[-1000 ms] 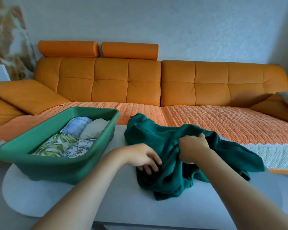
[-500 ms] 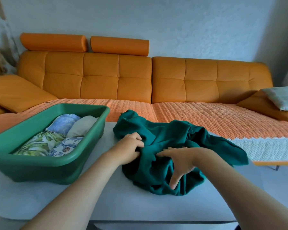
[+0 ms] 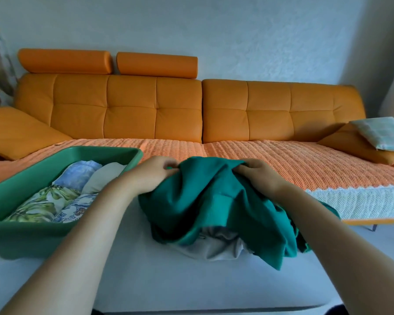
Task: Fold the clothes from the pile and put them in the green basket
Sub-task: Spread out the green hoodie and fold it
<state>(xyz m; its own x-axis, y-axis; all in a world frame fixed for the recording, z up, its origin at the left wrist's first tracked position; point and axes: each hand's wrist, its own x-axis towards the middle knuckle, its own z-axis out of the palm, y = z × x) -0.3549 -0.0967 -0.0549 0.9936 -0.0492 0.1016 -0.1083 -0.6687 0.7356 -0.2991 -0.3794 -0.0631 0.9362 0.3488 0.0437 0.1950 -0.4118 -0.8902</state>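
Right of the green basket point(image 3: 27, 235), a crumpled teal garment point(image 3: 203, 201) is hanging over grey cloth point(image 3: 214, 246), its top edge running left to right, left hand point(image 3: 155, 176) and right hand point(image 3: 257, 176) each gripping it.

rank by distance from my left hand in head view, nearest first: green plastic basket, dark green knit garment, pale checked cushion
1. Dark green knit garment, held by the left hand.
2. Green plastic basket, just left.
3. Pale checked cushion, far right, well behind.

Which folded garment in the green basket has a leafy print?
The leafy bundle at the near left of the basket; the others are a blue-flowered white one, a light blue one and a beige one.
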